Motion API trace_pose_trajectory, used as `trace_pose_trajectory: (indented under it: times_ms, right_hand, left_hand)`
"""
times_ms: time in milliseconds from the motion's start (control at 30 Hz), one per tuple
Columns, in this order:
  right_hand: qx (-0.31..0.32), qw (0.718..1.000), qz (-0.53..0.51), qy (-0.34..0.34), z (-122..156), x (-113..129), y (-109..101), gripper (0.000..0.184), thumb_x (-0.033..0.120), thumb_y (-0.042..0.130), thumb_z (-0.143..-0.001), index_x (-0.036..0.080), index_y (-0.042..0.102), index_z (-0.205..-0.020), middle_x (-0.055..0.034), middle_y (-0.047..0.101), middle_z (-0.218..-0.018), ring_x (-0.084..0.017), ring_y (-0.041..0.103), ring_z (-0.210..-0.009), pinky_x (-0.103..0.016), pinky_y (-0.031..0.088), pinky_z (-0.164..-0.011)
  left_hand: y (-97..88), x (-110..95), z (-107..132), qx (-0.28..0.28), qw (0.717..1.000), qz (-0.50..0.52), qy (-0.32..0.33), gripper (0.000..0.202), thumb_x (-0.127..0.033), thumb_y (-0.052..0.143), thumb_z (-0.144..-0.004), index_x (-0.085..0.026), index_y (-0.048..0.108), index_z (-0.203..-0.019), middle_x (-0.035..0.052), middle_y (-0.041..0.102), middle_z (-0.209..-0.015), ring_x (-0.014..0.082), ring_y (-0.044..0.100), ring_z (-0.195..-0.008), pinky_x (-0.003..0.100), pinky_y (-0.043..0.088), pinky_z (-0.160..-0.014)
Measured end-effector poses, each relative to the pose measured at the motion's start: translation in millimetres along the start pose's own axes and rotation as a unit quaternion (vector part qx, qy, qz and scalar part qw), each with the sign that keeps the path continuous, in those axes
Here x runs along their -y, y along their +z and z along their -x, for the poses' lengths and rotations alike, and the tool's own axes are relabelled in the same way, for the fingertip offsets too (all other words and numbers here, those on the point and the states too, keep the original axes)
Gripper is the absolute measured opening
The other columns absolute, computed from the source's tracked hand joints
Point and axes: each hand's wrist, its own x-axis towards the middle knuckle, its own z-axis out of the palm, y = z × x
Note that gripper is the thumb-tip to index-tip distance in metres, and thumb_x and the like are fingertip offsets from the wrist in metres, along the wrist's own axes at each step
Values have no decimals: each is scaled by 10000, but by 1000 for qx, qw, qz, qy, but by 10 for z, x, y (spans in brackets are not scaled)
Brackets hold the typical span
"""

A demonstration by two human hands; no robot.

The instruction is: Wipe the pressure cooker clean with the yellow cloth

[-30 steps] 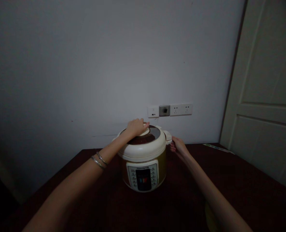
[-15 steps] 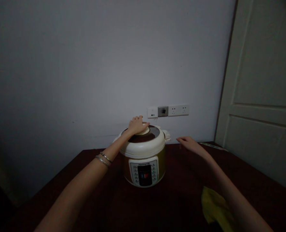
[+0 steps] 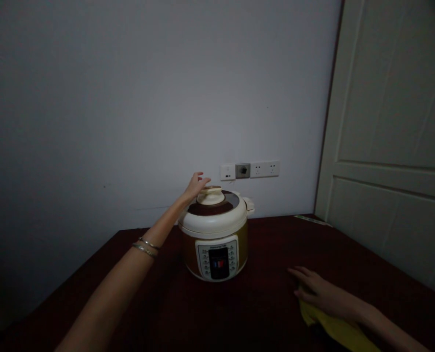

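Electric pressure cooker [image 3: 214, 239] sat centre frame, slightly below the middle, upright on a dark red-brown table [image 3: 129, 298], with its control panel [image 3: 217, 258] facing the camera. The cream lid [image 3: 217, 220] was on the pot, and its knob [image 3: 210, 195] was on top. The left hand [image 3: 195, 185] came in from the lower left along a long bare forearm and sat at the upper left edge of the lid, just beside the knob. Its fingers were spread and loose, with nothing gripped. I couldn't tell if the fingertips actually touched the knob or the lid. Two thin bangles [image 3: 146, 246] were on that wrist. The right hand [image 3: 318, 292] was in the lower right of frame, well apart from the cooker. It lay palm down with the fingers stretched out flat, resting on the near end of a yellow cloth [image 3: 340, 328] lying on the table. It was pressing or resting on the cloth, not clutching it. Behind the cooker, a row of wall sockets [image 3: 249, 170] ran just above lid height on the plain pale wall [image 3: 129, 98]. A panelled door [image 3: 393, 146] filled the right edge of frame. A thin pale strip [image 3: 312, 220] lay on the table's far right corner near the door, too small to identify. Lighting was dim.
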Motion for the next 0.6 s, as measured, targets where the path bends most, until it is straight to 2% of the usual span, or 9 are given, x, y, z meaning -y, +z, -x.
trace_pose_trajectory:
  times_ms: [167,300,433,533,600]
  right_hand:
    - [-93,996,1,8,-17,-107,266,551,383,395,-865,164,491,-1362,-175,442,-1414,-315,441,-1287,-443,341,-1075]
    - [-74,997,-25,-13,-63,-33,250,513,288,391,-853,158,528,-1330,-171,449,-1411,-296,412,-1312,-411,332,-1087]
    - [-67,991,-92,-76,-105,338,168,487,345,381,-892,173,524,-1324,-132,501,-1375,-270,362,-1346,-421,293,-1114]
    - [-50,982,-120,-137,-150,789,118,471,349,393,-899,171,525,-1314,-142,520,-1346,-263,441,-1287,-423,339,-1082]
    - [-41,970,-138,-195,-184,1102,98,450,286,393,-894,205,516,-1319,-122,560,-1293,-232,514,-1207,-401,391,-1037]
  left_hand:
    - [-580,118,35,-94,994,52,-23,413,-390,523,-737,-162,568,-1079,114,608,-1115,213,567,-1026,294,467,-770]
    - [-970,356,140,-150,983,78,-71,336,-344,493,-686,-159,594,-948,100,628,-1010,197,596,-884,263,471,-653]
    - [-1098,643,284,-161,976,84,-122,259,-306,500,-660,-160,587,-855,102,627,-967,173,600,-794,233,461,-591]
    - [-1087,806,354,-143,973,79,-160,219,-306,526,-657,-158,579,-810,96,632,-920,159,603,-721,226,457,-554]
    - [-1065,890,389,-127,972,73,-185,197,-303,537,-660,-155,572,-785,85,633,-866,146,599,-665,228,457,-540]
